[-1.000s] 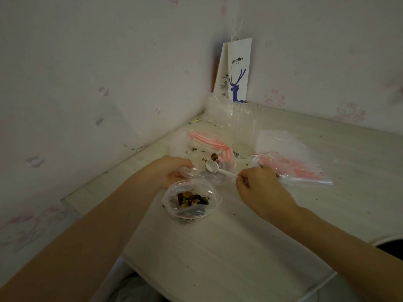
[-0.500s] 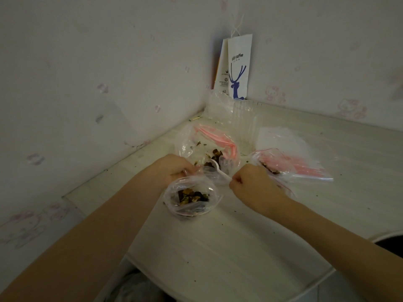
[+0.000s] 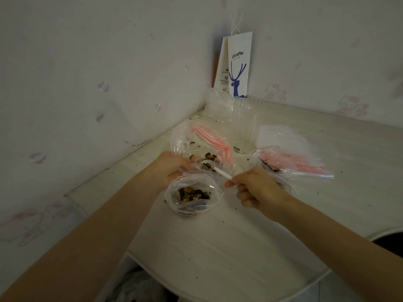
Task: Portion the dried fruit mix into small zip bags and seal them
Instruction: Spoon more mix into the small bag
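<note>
Scooping at frame centre: spoon [image 3: 216, 168] pinched by right hand [image 3: 256, 189], bag [image 3: 194, 194] mouth gripped by left hand [image 3: 172, 168]; spoon best kept level.

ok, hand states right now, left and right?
Left hand: gripping the rim of the small zip bag.
Right hand: pinching the white plastic spoon by its handle.

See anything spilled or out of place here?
Yes: dark crumbs of the mix lie scattered on the table, near the small bag and toward the near edge. Bag in the left hand and spoon in the right hand look fine.
</note>
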